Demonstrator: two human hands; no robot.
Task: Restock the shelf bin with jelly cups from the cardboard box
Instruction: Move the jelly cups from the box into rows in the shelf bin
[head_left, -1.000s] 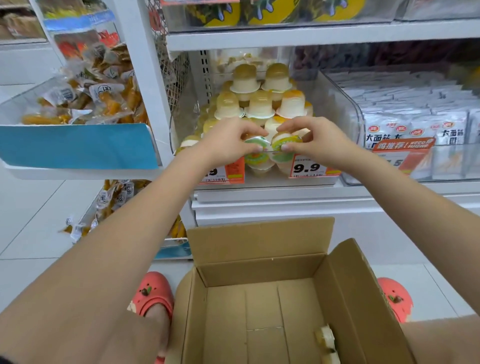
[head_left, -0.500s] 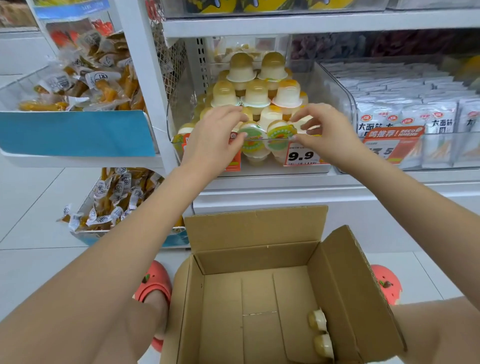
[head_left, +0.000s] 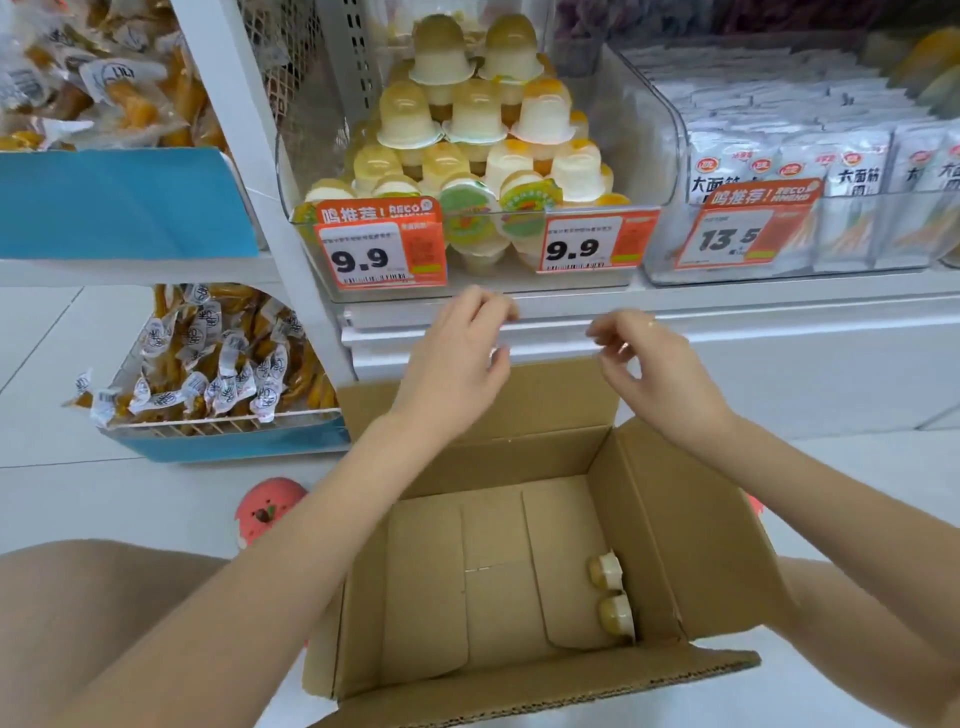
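A clear shelf bin holds a tall pile of jelly cups, with two cups lying lid-forward at its front. Below it an open cardboard box stands on the floor; two jelly cups lie against its right inner wall. My left hand and my right hand hover between the bin and the box, above the box's far flap. Both hold nothing, with fingers loosely curled and apart.
Two orange 9.9 price tags hang on the bin's front. White snack packs fill the neighbouring bin to the right. Bagged yellow snacks sit in blue-fronted trays at left. A red shoe is beside the box.
Both hands let go of the two lid-forward cups at the bin's front and dropped down toward the box. The view tilted downward.
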